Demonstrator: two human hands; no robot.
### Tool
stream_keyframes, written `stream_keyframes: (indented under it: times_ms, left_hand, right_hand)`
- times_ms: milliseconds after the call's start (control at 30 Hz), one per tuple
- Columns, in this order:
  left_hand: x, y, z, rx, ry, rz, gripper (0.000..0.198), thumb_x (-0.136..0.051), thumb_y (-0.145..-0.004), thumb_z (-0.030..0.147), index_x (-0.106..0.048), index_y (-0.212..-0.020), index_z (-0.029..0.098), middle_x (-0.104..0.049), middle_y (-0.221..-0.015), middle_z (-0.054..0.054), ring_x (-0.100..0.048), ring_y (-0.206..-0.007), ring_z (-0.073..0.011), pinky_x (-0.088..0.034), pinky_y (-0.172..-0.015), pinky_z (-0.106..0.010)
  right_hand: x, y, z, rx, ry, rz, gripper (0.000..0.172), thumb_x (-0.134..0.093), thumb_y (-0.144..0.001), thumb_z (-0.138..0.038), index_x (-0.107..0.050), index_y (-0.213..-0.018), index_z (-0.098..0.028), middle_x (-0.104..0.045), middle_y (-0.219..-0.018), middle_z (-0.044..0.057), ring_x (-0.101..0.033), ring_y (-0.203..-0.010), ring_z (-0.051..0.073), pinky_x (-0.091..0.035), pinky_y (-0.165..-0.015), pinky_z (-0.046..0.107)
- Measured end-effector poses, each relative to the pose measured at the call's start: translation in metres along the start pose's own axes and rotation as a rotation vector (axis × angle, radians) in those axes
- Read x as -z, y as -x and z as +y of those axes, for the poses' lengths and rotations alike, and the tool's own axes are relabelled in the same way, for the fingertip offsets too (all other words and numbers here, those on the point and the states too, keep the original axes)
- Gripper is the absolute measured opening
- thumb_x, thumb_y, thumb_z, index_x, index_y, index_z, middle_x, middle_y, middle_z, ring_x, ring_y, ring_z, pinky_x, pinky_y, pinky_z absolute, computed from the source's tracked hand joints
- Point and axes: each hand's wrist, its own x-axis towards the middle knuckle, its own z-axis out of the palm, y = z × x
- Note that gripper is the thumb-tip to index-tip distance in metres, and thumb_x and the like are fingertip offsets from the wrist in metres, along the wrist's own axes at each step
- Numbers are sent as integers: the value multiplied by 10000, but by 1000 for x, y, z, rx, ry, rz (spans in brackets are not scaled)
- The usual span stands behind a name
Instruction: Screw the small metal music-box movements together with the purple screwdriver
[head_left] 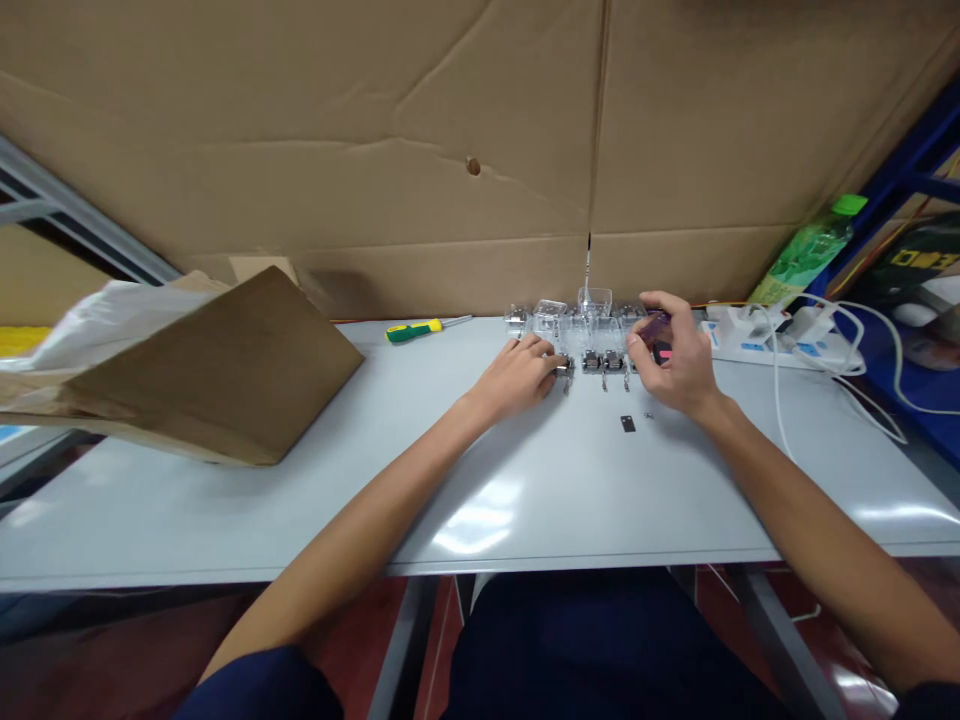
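Observation:
My left hand rests on the grey table, its fingertips gripping a small metal part at the front of a row of clear plastic cases. Two similar metal parts stand to its right, with thin pins pointing toward me. My right hand pinches a translucent purple piece among its fingers, and a dark object sits just below it. A small black rectangular piece and a tiny metal bit lie on the table between my hands.
A green-and-yellow screwdriver lies at the table's back edge. A brown paper bag covers the left end. A white power strip with white cables sits at right, beside a green bottle. Cardboard lines the back.

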Motion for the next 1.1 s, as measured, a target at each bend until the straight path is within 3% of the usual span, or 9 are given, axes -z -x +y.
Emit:
stream_keyframes:
  times_ms: [100, 200, 333, 600, 1100]
  left_hand:
    - [6, 10, 9, -81, 93, -19, 339, -524, -959, 187, -751, -1205, 238, -710, -1173, -111, -594, -1141, -290, -452, -956, -420]
    - [15, 18, 18, -189, 402, -120, 349, -492, -933, 123, -764, -1128, 221, -755, -1099, -70, -668, -1041, -217, -497, -953, -362]
    - [20, 21, 27, -167, 595, -180, 269, -548, -892, 186, -785, -1021, 198, -785, -992, -64, -707, -882, -196, -532, -848, -349]
    - [22, 21, 37, -147, 590, -178, 208, -576, -882, 294, -748, -913, 181, -730, -814, -42, -629, -701, -164, -466, -695, -323]
    - [23, 21, 31, -207, 685, -235, 236, -591, -893, 309, -776, -996, 205, -744, -856, -54, -676, -801, -200, -497, -763, -336]
  right_hand:
    - [-4, 3, -4, -37, -95, 1, 523, -605, -944, -233, -436, -1435, -290, -693, -914, 17, -706, -690, 195, -582, -567, 352]
    - [-9, 7, -10, -29, -172, -80, 456, -596, -975, -251, -461, -1408, -301, -679, -893, 13, -702, -652, 185, -611, -617, 374]
    - [-14, 12, -19, -42, -222, -211, 387, -593, -1002, -301, -481, -1372, -306, -666, -858, -3, -687, -608, 170, -615, -605, 363]
    - [-16, 19, -28, 22, -149, -371, 404, -586, -1016, -296, -476, -1405, -294, -664, -897, 4, -684, -674, 167, -614, -683, 371]
    - [-15, 20, -29, 16, -191, -363, 357, -601, -1005, -267, -509, -1349, -288, -671, -917, 4, -689, -733, 160, -595, -695, 347]
